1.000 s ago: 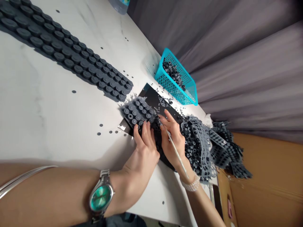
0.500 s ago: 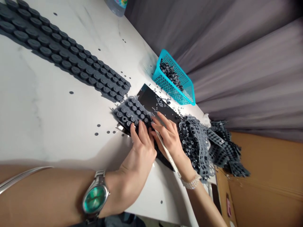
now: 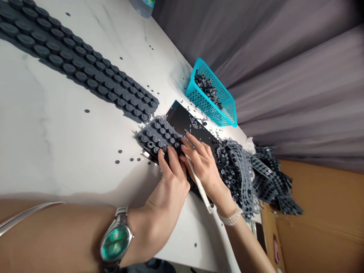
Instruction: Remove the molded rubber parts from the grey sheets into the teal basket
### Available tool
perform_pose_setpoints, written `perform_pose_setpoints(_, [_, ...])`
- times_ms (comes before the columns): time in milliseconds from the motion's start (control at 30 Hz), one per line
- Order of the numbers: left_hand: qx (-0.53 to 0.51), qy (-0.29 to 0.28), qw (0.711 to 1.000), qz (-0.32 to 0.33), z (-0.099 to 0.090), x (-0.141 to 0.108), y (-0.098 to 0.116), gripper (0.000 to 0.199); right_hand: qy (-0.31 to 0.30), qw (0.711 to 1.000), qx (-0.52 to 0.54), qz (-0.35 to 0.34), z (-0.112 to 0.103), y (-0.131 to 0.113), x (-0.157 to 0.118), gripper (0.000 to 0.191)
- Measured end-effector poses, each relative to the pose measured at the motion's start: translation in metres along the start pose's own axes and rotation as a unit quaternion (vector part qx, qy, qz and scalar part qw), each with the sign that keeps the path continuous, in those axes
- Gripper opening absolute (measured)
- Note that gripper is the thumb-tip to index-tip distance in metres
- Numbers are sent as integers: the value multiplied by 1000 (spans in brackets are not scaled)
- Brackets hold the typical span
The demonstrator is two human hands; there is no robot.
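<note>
A dark grey rubber sheet (image 3: 159, 132) with rows of round studs lies partly over a black board (image 3: 184, 120). My left hand (image 3: 173, 174), wearing a green-faced watch, holds the sheet's near side with bent fingers; its thumb is hidden. Close beside it, my right hand (image 3: 203, 163) is closed around a slim white pen-like tool (image 3: 200, 187), whose tip is hidden among the fingers. The right fingertips touch the sheet's right end. Small grey discs (image 3: 195, 122) are scattered over the board.
A long studded strip (image 3: 93, 72) stretches to the upper left. A turquoise basket (image 3: 193, 91) of small dark pieces stands beyond the board. Netted rubber sheets and loose pieces (image 3: 239, 174) are heaped on the right, near a cardboard box (image 3: 321, 204). A bottle (image 3: 143, 8) stands at the top.
The view has shifted slightly. The white tool's rear end has swung a little lower and away from the right wrist. Both hands stay at the sheet.
</note>
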State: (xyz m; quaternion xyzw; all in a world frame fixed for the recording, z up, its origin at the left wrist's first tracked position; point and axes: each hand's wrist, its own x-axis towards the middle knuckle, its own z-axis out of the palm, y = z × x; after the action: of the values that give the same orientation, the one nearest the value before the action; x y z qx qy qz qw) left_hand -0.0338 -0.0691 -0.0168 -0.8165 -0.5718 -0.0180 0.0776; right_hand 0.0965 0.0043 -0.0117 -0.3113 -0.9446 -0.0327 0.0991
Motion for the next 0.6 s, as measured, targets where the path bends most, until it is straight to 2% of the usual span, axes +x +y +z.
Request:
perform_pose_setpoints(100, [2,4,1000,1,-1,0,-1,50,-15,1000,-11,-15,-1,-1,6,23])
perform_pose_setpoints(167, [-9,5,1000,-2,-1,1,-1,51,-11,1000,-14,-1,1,1,10,22])
perform_pose_setpoints(233, [-38,2,999,-11,1,1,-1,50,33,998,-20,52,3,8,13,23])
perform_pose_setpoints(333, [-95,22,995,-32,7,1,0,48,115,979,-16,166,4,21,12,22])
perform_pose_setpoints(400, [-121,44,991,-45,11,1,2,47,113,973,-5,201,1,24,7,20])
perform_pose_setpoints(467, [-131,51,989,-50,12,0,3,46,86,979,2,185,-2,19,-2,18])
perform_pose_setpoints(600, [-146,39,987,-55,10,-1,2,46,53,996,19,66,-6,-3,-21,25])
